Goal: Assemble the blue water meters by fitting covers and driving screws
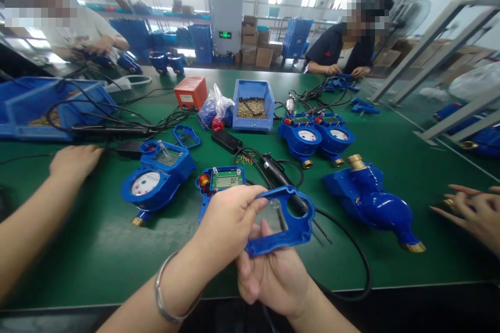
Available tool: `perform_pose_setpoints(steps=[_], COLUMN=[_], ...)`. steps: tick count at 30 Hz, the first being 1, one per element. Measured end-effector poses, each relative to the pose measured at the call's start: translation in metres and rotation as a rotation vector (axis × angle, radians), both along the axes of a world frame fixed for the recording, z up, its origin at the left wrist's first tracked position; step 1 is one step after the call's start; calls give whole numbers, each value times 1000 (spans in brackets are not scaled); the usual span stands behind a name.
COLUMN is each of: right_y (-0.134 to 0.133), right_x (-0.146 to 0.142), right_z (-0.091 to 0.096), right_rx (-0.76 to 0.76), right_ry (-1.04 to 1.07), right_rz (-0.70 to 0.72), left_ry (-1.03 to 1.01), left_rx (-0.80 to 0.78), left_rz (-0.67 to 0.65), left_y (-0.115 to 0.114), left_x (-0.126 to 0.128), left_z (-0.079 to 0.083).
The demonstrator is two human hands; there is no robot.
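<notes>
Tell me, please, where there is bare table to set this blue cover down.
Room for the blue cover: bare green table at the front left, between the dial meter and the edge, and behind the pipe body at right. Cables crowd the middle by the screw bin.

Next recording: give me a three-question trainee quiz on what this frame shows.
1. True or false: the left hand and the right hand both hold the blue cover frame.
2. What fills the blue bin? A) small brass parts B) paper labels C) water
3. Fill in: the meter with the lit display lies on a ____ table.
Key: 1 true; 2 A; 3 green.
</notes>
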State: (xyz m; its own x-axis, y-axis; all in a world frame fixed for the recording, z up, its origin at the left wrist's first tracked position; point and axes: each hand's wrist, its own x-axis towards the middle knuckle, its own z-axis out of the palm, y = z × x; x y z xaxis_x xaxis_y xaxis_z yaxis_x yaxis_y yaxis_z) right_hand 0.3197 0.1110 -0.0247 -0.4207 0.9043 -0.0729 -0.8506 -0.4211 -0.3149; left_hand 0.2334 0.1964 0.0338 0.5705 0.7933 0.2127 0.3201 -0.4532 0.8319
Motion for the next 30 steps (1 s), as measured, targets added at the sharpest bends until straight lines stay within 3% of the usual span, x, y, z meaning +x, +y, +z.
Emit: perform_pose_setpoints(steps=[5, 9, 15, 18, 25, 30], right_y=[-3, -6, -7, -7, -7, -6], right_x=[4, 9, 13, 13, 9, 18], right_z=[6, 8, 3, 3, 11, 5], right_rx=[9, 8, 55, 82, 134, 69], right_ry=[-192, -479, -703, -796, -1005, -913], right_rz=[-232, -471, -485, -518, -484, -461], left_ry=[-54, -36, 90, 110, 141, 75], left_rx=[-32, -105, -319, -342, -63, 71], left_rz=[186, 170, 41, 11, 121, 125], left_y=[-2, -4, -1, 2, 3, 7], left_x=[-5, -5, -9, -11, -8, -19], left_z=[-9, -11, 3, 8, -5, -7])
